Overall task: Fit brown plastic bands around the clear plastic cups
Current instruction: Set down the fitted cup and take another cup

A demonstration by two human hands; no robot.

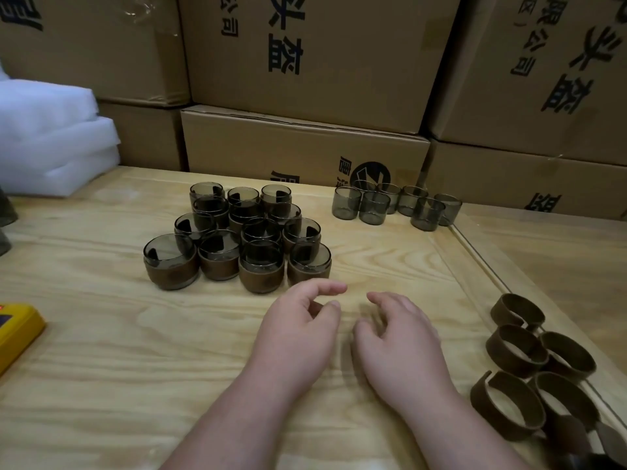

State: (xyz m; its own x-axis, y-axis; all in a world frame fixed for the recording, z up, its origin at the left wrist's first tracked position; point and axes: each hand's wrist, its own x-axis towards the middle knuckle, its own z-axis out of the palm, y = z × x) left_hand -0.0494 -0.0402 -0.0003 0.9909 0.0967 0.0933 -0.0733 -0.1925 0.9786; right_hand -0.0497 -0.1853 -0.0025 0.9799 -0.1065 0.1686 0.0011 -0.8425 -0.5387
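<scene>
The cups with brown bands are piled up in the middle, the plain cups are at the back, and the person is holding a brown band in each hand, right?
Not quite. The head view shows the left hand and right hand hold nothing; the loose brown bands lie on the table at the right. The banded cups and plain cups are as you said.

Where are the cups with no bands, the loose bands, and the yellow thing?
bare cups (374, 207): head view, front cup's wall.
loose bands (515, 351): head view, one band's outer wall.
yellow thing (17, 330): head view, its top face.
</scene>
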